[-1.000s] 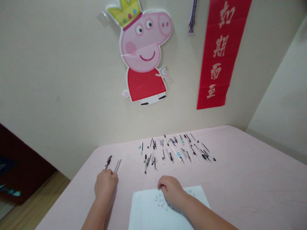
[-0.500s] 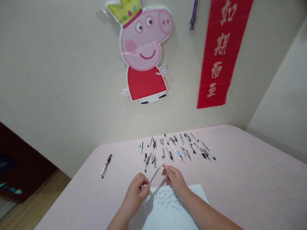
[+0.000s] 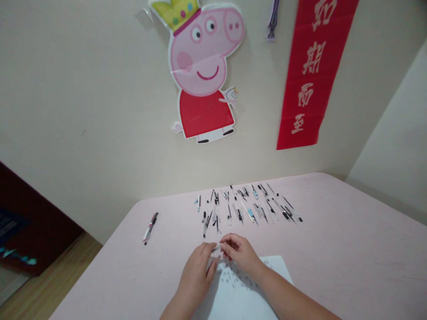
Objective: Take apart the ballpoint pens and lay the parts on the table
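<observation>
1. Pink tabletop (image 3: 333, 231) right across. Far left on it, a lone red-and-black pen (image 3: 150, 228), well apart from both hands, long axis pointing away toward the wall (image 3: 100, 89), far end tipped slightly right.
2. Next along, left hand (image 3: 198, 266): palm down, fingers curled in, thumb and fingertips closed on the left end of a clear pen barrel (image 3: 216, 250).
3. Dead centre between the two hands, that clear pen barrel. Only a short pale stretch showing, the rest hidden by fingers. Long axis roughly left to right, a touch tilted. Held just off the surface, by the look of it; hard to tell how high.
4. Right hand (image 3: 240, 254): closed too, pinching the barrel's other end, fingertips nearly meeting those of the left. Neither hand the nearer, both already on it.
5. Under the wrists, a white sheet (image 3: 260, 293) with small dark marks, flat on the tabletop.
6. Beyond the knuckles and spreading rightward, a row of pen parts (image 3: 248, 209), near the hands, not touched, most pieces lying lengthwise toward the wall.
</observation>
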Motion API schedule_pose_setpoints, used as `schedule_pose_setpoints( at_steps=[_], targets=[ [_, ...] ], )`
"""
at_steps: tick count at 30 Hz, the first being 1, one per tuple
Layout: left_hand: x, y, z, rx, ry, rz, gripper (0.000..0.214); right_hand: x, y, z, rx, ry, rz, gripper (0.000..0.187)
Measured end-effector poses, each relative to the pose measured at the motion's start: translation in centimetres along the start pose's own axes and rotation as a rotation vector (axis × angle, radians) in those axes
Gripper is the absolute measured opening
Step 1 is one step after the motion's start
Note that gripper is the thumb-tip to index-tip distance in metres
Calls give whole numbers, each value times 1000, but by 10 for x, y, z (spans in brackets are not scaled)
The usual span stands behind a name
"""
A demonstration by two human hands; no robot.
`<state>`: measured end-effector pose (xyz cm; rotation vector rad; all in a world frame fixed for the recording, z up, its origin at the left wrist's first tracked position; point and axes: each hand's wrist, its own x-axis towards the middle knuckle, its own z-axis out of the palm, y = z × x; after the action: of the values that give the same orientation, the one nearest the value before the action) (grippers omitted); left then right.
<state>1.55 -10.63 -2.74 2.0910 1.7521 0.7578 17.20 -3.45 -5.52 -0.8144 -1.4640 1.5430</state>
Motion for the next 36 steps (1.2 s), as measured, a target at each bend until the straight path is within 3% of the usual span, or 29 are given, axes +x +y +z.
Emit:
schedule_pose_setpoints(
  at_steps=[9,21,31,36],
  targets=[
    [3,4,10,-46,-33,-76,21,-1,9,4,-84,-81,2,18],
    [3,-3,12,-80,-71,-85,24,-2,11,2,-91,-141,33,15],
    [9,-9,11,-129,6,-53,24,-1,10,2,-111,-69,11,13],
    [10,-13,13,-109,31,-122,26,4,15,-5,-181,106,-52,11]
  ],
)
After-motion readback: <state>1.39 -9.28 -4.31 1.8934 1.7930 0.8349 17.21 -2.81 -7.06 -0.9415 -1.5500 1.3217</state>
